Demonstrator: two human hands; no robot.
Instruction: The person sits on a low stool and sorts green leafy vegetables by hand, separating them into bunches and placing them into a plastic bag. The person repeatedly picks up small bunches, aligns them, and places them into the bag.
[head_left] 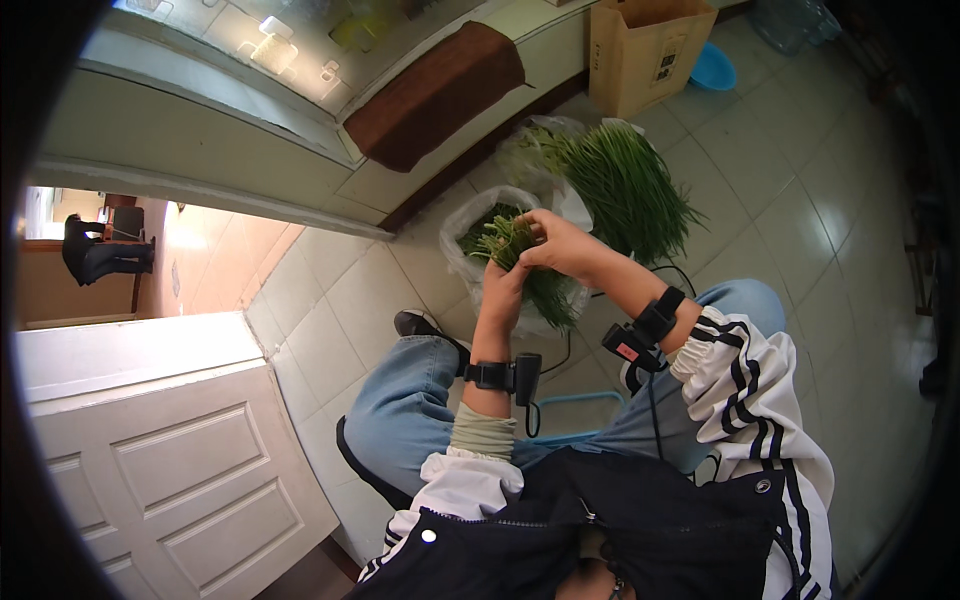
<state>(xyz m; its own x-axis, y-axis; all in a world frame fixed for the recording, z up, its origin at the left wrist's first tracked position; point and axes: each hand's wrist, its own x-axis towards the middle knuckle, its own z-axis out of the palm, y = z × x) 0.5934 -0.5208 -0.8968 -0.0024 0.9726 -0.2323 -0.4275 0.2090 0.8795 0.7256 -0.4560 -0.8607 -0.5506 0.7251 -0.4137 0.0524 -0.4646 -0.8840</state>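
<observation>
My left hand (503,279) is wrapped round a small bunch of garlic chives (507,236), pale stem ends up and green leaves hanging below. My right hand (560,246) touches the same bunch from the right, its thumb and fingers closed at the stems. Exactly what its fingertips pinch is too small to make out. Just beyond and beneath both hands stands an open clear plastic bag (452,237) with green bits inside. A large heap of garlic chives (630,190) lies on the floor to the right of the bag, partly on plastic wrapping (520,158).
A tan paper bag (640,60) stands by the wall, with a blue basin (713,68) beside it. Brown cloth (435,95) hangs over the ledge. At left are a white door (190,450) and another person (105,250) beyond the doorway. Cables hang from my wrist straps.
</observation>
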